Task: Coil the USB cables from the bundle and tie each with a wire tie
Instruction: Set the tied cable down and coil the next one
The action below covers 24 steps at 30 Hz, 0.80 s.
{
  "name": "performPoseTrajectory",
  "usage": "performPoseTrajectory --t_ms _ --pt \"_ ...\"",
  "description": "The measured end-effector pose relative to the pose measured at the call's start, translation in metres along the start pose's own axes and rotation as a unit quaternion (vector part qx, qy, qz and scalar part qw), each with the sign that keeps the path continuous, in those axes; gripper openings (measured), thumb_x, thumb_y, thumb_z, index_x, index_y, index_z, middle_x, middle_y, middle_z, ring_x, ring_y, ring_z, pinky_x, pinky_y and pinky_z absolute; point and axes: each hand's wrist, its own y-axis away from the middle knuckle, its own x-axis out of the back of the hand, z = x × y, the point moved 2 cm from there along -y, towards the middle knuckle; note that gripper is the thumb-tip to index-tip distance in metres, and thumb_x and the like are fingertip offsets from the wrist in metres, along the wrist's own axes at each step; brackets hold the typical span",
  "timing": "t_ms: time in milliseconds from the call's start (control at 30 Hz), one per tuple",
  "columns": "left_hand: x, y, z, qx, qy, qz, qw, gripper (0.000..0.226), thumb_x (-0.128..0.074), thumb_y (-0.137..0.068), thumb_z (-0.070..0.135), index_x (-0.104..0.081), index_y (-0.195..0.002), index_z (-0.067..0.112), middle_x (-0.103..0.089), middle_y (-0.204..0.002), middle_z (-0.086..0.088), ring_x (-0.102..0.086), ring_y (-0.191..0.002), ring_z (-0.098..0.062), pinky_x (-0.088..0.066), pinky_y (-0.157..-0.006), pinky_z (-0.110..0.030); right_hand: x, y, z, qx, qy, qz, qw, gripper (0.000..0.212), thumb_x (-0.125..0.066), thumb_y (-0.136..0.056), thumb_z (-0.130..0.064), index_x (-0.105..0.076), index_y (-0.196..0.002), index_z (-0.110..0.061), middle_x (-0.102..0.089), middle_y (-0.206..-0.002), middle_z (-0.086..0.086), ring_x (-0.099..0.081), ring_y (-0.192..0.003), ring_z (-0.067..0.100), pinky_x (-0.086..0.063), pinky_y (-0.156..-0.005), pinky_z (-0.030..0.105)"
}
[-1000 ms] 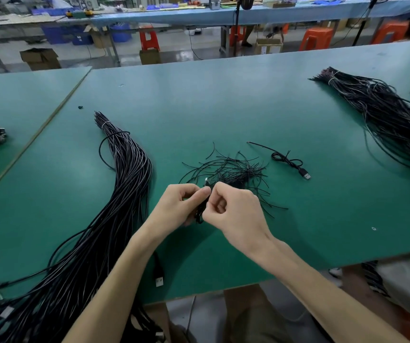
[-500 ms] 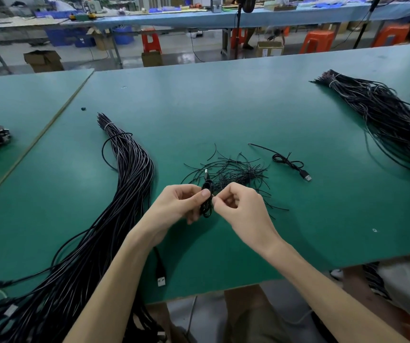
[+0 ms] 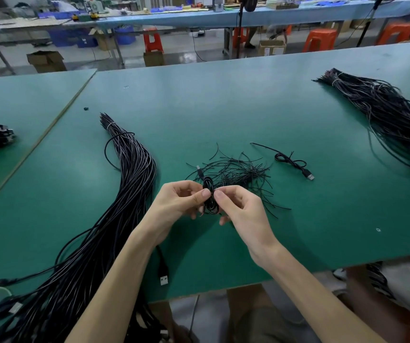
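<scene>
Fingers (image 3: 205, 193) of left hand (image 3: 176, 204) and right hand (image 3: 243, 211) pinch one small coiled USB cable (image 3: 208, 182) between them, over the counter (image 3: 223, 107), beside loose wire ties (image 3: 238, 172). Cable bundle (image 3: 129, 184) lies left.

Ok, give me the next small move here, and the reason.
Probably wrap and twist a wire tie round the coil's middle: the left hand pinches the coiled cable, the right hand pinches at its middle, and no closed tie shows on it. The spare ties lie just behind.
</scene>
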Motion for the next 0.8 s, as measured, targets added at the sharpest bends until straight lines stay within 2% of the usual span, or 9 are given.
performPoseTrajectory --t_ms 67,233,367,500,600,700,767,800 --pt "-0.0001 0.0005 0.0011 -0.002 0.027 -0.01 1.0 0.033 -0.082 -0.085 0.029 -0.071 -0.088 -0.002 -0.068 -0.074 -0.013 -0.06 -0.062 -0.018 -0.05 -0.056 -0.022 -0.0012 0.0003 -0.0016 -0.002 -0.021 -0.013 1.0 0.012 -0.072 -0.097 -0.022 -0.071 -0.105 -0.013 -0.076 -0.09 -0.001 -0.069 -0.08 0.013 -0.056 -0.065 0.026" --pt "-0.0004 -0.0001 0.001 0.02 0.094 -0.019 0.995 0.02 -0.078 -0.083 0.019 -0.077 -0.097 0.004 -0.066 -0.08 -0.017 -0.06 -0.063 -0.017 -0.052 -0.058 -0.021 0.0013 -0.002 -0.0038 -0.05 -0.101 -0.026 0.993 0.013 -0.067 -0.098 -0.012 -0.067 -0.108 -0.005 -0.078 -0.095 0.014 -0.073 -0.086 0.026 -0.055 -0.068 0.029" --pt "-0.0009 0.0012 0.0015 0.041 0.122 -0.045 0.991 0.01 -0.076 -0.084 0.013 -0.079 -0.093 0.011 -0.071 -0.08 -0.012 -0.065 -0.065 -0.015 -0.053 -0.057 -0.02 0.0026 -0.0011 -0.0043 -0.079 -0.187 -0.053 0.978 0.015 -0.064 -0.1 -0.011 -0.064 -0.113 -0.003 -0.076 -0.098 0.019 -0.073 -0.087 0.026 -0.055 -0.065 0.026" --pt "0.0006 0.0008 0.0018 0.022 0.102 -0.03 0.994 0.012 -0.077 -0.087 0.021 -0.078 -0.095 0.012 -0.073 -0.088 -0.012 -0.064 -0.067 -0.016 -0.052 -0.057 -0.022 0.0024 -0.0002 -0.0015 -0.083 -0.188 -0.041 0.978 0.014 -0.065 -0.099 -0.011 -0.067 -0.112 -0.005 -0.076 -0.1 0.019 -0.071 -0.089 0.024 -0.055 -0.066 0.026" --pt "0.0005 0.0006 0.0003 0.015 0.089 -0.029 0.996 0.018 -0.077 -0.089 0.025 -0.078 -0.099 0.01 -0.072 -0.086 -0.01 -0.061 -0.067 -0.015 -0.05 -0.057 -0.021 0.0014 0.0009 -0.0007 -0.078 -0.181 -0.04 0.98 0.015 -0.063 -0.1 -0.01 -0.068 -0.113 -0.004 -0.076 -0.103 0.022 -0.071 -0.09 0.024 -0.055 -0.066 0.026" --pt "0.0011 0.0005 -0.0003 0.014 0.05 -0.042 0.998 0.032 -0.074 -0.091 0.034 -0.077 -0.111 0.009 -0.067 -0.08 -0.004 -0.055 -0.066 -0.013 -0.043 -0.063 -0.024 -0.0006 0.0031 -0.0015 -0.069 -0.174 -0.064 0.98 0.016 -0.059 -0.102 -0.007 -0.07 -0.112 -0.002 -0.076 -0.093 0.016 -0.069 -0.081 0.019 -0.053 -0.063 0.024" --pt "0.0006 0.0015 0.0013 0.006 0.027 -0.051 0.998 0.037 -0.071 -0.093 0.04 -0.075 -0.119 0.013 -0.065 -0.086 -0.004 -0.05 -0.07 -0.013 -0.037 -0.07 -0.029 -0.0015 0.0037 -0.0026 -0.076 -0.191 -0.076 0.976 0.018 -0.057 -0.103 -0.007 -0.072 -0.111 0.0 -0.074 -0.092 0.012 -0.066 -0.076 0.016 -0.051 -0.061 0.023" --pt "0.0002 0.0025 0.0028 -0.002 0.028 -0.055 0.998 0.038 -0.071 -0.094 0.041 -0.075 -0.121 0.015 -0.066 -0.091 -0.006 -0.05 -0.072 -0.012 -0.037 -0.069 -0.027 -0.0022 0.0036 -0.0034 -0.084 -0.203 -0.082 0.972 0.019 -0.057 -0.103 -0.007 -0.072 -0.112 0.001 -0.074 -0.094 0.012 -0.064 -0.075 0.015 -0.05 -0.06 0.023"
